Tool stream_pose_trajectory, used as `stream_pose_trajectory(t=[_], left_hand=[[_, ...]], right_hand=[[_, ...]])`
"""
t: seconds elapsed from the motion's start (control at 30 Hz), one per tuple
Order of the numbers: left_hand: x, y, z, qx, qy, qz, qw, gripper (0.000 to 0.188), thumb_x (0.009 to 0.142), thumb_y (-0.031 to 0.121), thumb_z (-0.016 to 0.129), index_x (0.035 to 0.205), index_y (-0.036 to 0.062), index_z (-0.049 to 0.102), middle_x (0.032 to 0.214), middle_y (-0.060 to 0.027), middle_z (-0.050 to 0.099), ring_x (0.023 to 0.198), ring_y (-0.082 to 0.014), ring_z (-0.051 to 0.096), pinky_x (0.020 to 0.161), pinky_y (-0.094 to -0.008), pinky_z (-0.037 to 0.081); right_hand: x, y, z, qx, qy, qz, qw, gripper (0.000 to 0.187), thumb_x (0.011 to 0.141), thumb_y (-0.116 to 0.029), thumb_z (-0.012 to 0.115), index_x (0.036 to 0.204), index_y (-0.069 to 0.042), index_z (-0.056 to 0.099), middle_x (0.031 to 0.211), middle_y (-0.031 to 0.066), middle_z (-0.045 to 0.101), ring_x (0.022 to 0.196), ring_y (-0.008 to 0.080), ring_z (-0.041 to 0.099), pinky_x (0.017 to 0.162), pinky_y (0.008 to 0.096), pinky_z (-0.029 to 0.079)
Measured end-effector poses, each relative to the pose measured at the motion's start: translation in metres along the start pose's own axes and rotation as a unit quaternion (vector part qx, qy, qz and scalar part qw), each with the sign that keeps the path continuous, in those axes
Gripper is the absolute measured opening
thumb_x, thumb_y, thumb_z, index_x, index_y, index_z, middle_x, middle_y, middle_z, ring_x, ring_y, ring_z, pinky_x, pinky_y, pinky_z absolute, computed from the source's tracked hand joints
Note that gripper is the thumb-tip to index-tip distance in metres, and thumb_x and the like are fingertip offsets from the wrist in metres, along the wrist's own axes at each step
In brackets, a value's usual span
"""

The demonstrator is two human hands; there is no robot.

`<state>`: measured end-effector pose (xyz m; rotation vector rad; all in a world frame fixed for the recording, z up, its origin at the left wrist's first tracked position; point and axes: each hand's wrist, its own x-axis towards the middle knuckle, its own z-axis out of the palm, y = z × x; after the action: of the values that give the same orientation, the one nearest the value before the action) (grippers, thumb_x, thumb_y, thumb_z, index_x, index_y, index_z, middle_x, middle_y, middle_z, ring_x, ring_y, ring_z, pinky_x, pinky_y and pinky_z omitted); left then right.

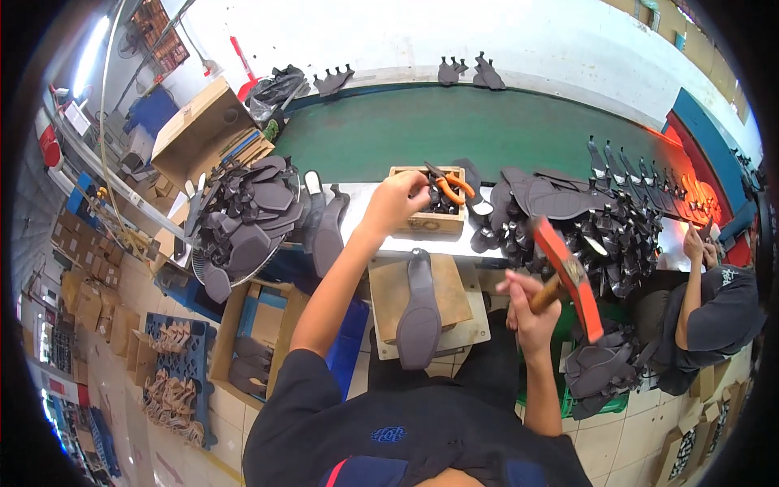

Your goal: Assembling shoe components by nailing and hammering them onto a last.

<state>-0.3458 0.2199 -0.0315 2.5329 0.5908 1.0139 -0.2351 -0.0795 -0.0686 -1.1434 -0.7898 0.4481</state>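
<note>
My left hand is at a small wooden box, its fingers curled over the small black pieces inside. Whatever those fingers may hold is hidden. Pliers with orange handles lie across the box's right side. In my right hand, a hammer with an orange-red head is gripped by its wooden handle, raised right of the work block. A dark grey shoe sole lies lengthwise on that wooden block, its heel end toward the box and its toe end toward me.
Heaps of dark shoe soles flank the box, with a wire basket of them at left. Behind runs a green conveyor belt. At far right another person handles something. An open carton stands below left.
</note>
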Motion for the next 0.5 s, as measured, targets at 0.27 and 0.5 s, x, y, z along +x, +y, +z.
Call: stream_pose_trajectory(t=[0.27, 0.5], left_hand=[[-0.065, 0.132, -0.078, 0.030, -0.047, 0.232, 0.971, 0.023, 0.071, 0.008, 0.074, 0.090, 0.0080, 0.061, 0.082, -0.0036, 0.061, 0.077, -0.0217, 0.063, 0.068, -0.0330, 0.052], [-0.091, 0.071, -0.057, -0.110, -0.029, 0.073, 0.991, 0.035, 0.074, 0.014, 0.081, 0.105, 0.0058, 0.067, 0.097, -0.0079, 0.069, 0.089, -0.0285, 0.067, 0.084, -0.0373, 0.051]], right_hand=[[0.030, -0.045, 0.056, -0.088, -0.106, -0.037, 0.990, 0.019, 0.091, -0.010, 0.072, 0.104, 0.003, 0.071, 0.084, 0.0053, 0.069, 0.054, 0.0025, 0.052, 0.045, 0.0184, 0.037], [0.023, -0.023, 0.067, -0.040, -0.146, 0.053, 0.987, 0.014, 0.084, -0.002, 0.075, 0.096, 0.004, 0.071, 0.097, 0.0107, 0.070, 0.082, 0.0105, 0.065, 0.069, 0.0234, 0.052]])
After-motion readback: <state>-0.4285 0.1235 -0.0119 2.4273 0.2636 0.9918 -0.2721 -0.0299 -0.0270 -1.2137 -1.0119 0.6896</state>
